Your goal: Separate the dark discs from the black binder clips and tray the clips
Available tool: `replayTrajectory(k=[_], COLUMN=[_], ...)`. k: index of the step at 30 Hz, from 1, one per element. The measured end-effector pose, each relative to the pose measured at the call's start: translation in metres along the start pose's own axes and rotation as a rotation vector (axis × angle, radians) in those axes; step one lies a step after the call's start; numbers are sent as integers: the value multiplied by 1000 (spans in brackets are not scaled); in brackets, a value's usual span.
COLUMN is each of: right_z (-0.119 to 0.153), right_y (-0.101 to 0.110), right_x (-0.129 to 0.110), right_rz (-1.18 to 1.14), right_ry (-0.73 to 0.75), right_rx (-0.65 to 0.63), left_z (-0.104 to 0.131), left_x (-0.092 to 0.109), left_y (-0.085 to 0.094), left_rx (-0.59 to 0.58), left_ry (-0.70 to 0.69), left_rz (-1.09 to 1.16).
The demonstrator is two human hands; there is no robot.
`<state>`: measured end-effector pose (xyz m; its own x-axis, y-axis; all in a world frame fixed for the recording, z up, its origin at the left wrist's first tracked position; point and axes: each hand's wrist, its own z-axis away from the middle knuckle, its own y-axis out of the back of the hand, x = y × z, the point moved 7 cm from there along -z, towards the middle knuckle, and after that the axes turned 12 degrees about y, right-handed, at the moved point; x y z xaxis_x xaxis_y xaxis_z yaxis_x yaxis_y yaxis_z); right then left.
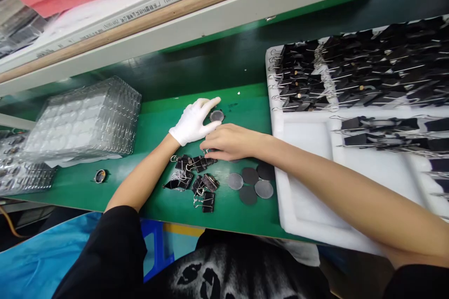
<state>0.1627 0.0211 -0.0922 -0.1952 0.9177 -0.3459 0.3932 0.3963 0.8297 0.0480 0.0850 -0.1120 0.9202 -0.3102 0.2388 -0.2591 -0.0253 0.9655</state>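
My left hand [194, 121], in a white glove, rests on the green bench with thumb and forefinger spread around a small round part [216, 116] that has a grey face and a dark rim. Just below it is my bare right hand [231, 142], its fingers curled down at the top of a pile of black binder clips [207, 202]. Silver wire of a binder clip [205, 151] shows at these fingertips; the rest of that clip is partly hidden. Right of the pile lie several flat discs, among them a black disc [248, 195] and a grey disc [235, 181].
A white foam tray [280, 168] on the right holds many clipped black pieces [382, 128]. Stacked clear plastic trays [80, 117] stand at the left, with a single round part [100, 176] before them. A shelf edge [196, 28] crosses above the bench.
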Motion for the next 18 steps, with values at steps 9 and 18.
replayTrajectory(k=[9,18], right_z=[48,63], right_y=[70,51], right_x=[50,62], right_rz=[3,164], right_ry=[-820,-1203], right_rx=[676,138], left_z=[2,-1], left_x=[2,0], left_y=[3,2], left_rx=[73,16], left_ry=[41,126], left_rz=[-11,-84])
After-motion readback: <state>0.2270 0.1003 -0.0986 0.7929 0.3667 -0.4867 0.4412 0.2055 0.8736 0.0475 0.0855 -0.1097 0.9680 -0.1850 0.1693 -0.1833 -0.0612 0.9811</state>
